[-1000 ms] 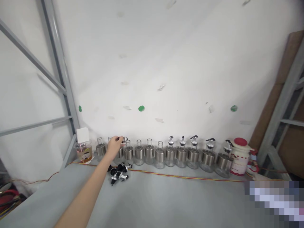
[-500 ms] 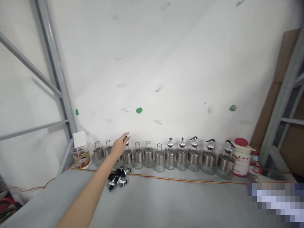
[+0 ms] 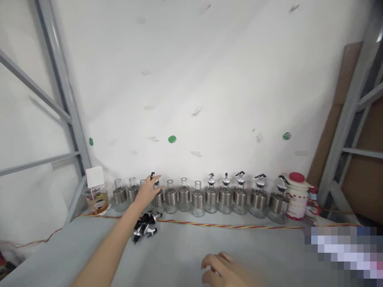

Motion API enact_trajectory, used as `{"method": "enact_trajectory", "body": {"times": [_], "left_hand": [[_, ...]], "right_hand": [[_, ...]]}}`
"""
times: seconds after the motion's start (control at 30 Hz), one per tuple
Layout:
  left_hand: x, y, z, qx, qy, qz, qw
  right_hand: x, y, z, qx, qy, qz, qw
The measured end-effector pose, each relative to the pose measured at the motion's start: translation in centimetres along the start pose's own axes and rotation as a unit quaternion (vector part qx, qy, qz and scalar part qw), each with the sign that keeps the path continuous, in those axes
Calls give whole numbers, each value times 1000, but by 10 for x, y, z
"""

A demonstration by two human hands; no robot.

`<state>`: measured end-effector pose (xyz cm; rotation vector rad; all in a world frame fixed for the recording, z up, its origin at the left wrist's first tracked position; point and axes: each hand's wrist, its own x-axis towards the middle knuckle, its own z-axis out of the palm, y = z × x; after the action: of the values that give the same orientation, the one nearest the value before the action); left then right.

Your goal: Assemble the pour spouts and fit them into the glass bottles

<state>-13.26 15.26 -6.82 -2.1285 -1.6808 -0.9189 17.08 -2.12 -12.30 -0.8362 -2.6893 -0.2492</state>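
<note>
A row of glass oil bottles with steel sleeves (image 3: 197, 197) stands along the wall. My left hand (image 3: 147, 191) is at the neck of one bottle (image 3: 158, 200) in the left half of the row, thumb in front and a finger on the far side. That bottle carries a pourer stopper with a black lever (image 3: 152, 175); the hand partly hides it. Low in the view, my right hand (image 3: 220, 271) hovers over the table, blurred, fingers bent and apart, holding nothing. Several loose pourer stoppers (image 3: 145, 228) lie in a heap below my left hand.
Bottles at the right of the row wear pourer stoppers (image 3: 260, 180). A drink cup (image 3: 97, 201) stands at the left end, a white and red bottle (image 3: 297, 199) at the right. A twisted cord (image 3: 209, 225) crosses the grey table (image 3: 176, 251). Metal posts (image 3: 58, 63) flank it.
My left hand has come down a little from the top of the pourer stopper toward the bottle's neck. My right hand has entered at the bottom. The view has shifted slightly.
</note>
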Motion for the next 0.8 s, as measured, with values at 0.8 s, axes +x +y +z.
{"method": "enact_trajectory", "body": {"times": [0.8], "left_hand": [[2, 0, -7, -58, -4, -7, 998]], "right_hand": [[55, 11, 19, -35, -24, 32, 999]]}}
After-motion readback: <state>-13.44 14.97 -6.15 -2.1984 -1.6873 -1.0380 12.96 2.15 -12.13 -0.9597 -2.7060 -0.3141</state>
